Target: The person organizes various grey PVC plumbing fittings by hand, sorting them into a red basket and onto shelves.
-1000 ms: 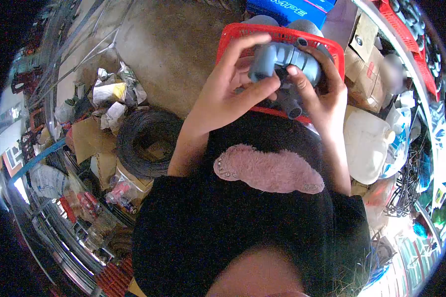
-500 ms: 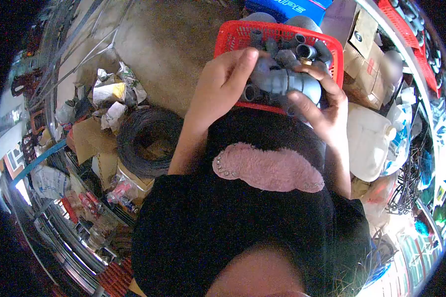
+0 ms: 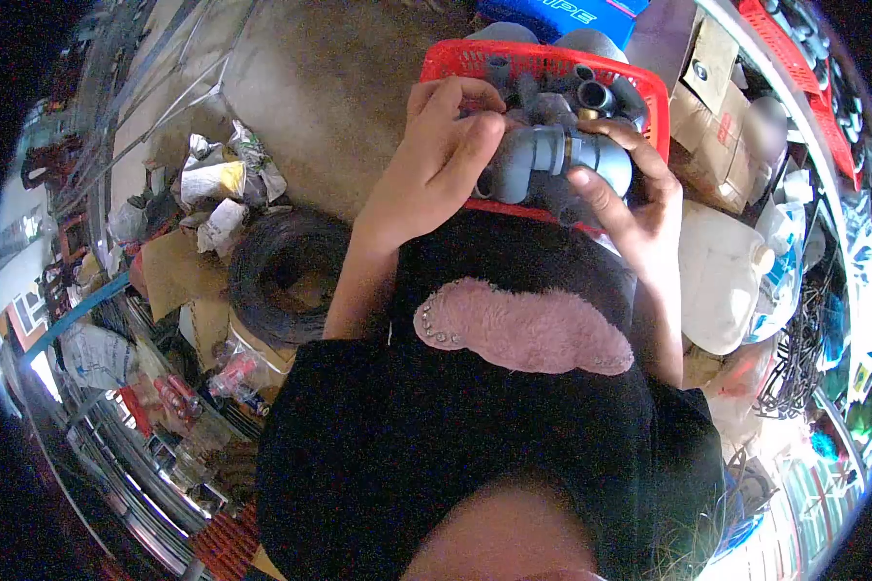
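Grey plastic pipe fittings (image 3: 536, 153) are held above a red basket (image 3: 661, 107). My right hand (image 3: 639, 189) grips the right end, thumb in front and fingers over the top. My left hand (image 3: 451, 155) is at the left end, its fingers curled and its thumb against the fitting. The piece has a bent left part and a rounded right part with a ridged collar between. More grey fittings (image 3: 596, 96) lie in the basket, one near a brass-coloured part (image 3: 588, 114). The basket sits just beyond my lap.
A coil of black pipe (image 3: 286, 281) and crumpled paper (image 3: 228, 179) lie on the left. To the right stand a cardboard box (image 3: 712, 145) and a whitish jug (image 3: 722, 276). A blue box (image 3: 572, 14) is behind the basket. Red baskets (image 3: 838, 136) stand at far right.
My left hand has shifted slightly, its fingers curling more. The held fitting's left part has turned, its bend now pointing down. My right hand remains on the right end.
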`<state>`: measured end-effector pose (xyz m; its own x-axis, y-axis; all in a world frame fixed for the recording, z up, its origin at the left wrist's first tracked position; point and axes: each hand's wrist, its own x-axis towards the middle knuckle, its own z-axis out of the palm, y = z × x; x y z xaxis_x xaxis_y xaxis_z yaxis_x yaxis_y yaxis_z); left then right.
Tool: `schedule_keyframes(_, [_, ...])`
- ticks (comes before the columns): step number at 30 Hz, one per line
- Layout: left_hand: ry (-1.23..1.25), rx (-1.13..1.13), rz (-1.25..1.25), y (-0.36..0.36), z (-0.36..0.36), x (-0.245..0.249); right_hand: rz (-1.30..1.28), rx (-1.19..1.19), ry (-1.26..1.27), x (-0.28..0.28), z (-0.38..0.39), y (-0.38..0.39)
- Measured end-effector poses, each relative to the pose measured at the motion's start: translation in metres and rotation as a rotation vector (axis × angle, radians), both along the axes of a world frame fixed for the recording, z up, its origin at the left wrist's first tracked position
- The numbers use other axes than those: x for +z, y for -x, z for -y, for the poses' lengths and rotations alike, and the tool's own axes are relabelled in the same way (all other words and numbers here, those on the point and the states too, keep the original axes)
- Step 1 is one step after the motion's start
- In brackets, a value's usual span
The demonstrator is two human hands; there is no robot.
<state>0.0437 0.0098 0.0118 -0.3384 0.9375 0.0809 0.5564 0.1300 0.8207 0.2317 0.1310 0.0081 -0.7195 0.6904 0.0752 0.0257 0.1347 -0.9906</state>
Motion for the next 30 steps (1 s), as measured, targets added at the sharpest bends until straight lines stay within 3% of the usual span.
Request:
schedule_keyframes(2, [-0.004, -0.073, -0.017, 0.011, 0.004, -0.007, 0.0, 0.0, 0.018, 0.001, 0.001, 0.0])
schedule_keyframes(6, [-0.072, 0.041, 0.398, 0.001, 0.002, -0.003, 0.003, -0.045, -0.054, -0.002, 0.006, 0.004])
schedule_keyframes(8, [0.05, -0.06, 0.356, 0.001, 0.007, -0.001, 0.005, -0.11, -0.038, -0.002, 0.007, 0.008])
schedule_keyframes(10, [0.002, -0.075, 0.448, -0.005, 0.009, 0.002, 0.017, -0.182, 0.058, 0.002, 0.01, 0.009])
schedule_keyframes(13, [-0.169, -0.159, 0.403, -0.002, 0.006, 0.003, 0.005, -0.128, -0.011, -0.004, 0.004, 0.004])
schedule_keyframes(15, [-0.307, -0.205, 0.472, -0.001, 0.001, 0.004, 0.074, -0.044, -0.2, -0.002, 0.001, 0.0])
schedule_keyframes(17, [-0.274, -0.249, 0.457, 0.003, 0.0, 0.003, 0.125, 0.074, -0.347, -0.002, 0.001, -0.006])
schedule_keyframes(19, [-0.071, -0.302, 0.277, 0.012, 0.001, 0.002, 0.111, 0.107, -0.281, 0.003, 0.01, -0.006])
schedule_keyframes(23, [0.002, -0.11, 0.578, -0.008, 0.001, -0.005, 0.034, 0.149, -0.273, 0.01, 0.009, -0.007])
schedule_keyframes(26, [0.466, -0.1, 0.781, 0.007, 0.003, 0.005, -0.105, 0.196, -0.24, 0.006, 0.008, -0.01])
schedule_keyframes(29, [0.682, 0.047, 0.951, -0.005, 0.003, 0.011, -0.158, 0.186, -0.378, 0.01, 0.006, -0.01])
schedule_keyframes(30, [0.637, -0.035, 1.101, -0.003, 0.003, 0.005, -0.169, 0.17, -0.436, 0.013, 0.005, -0.01])
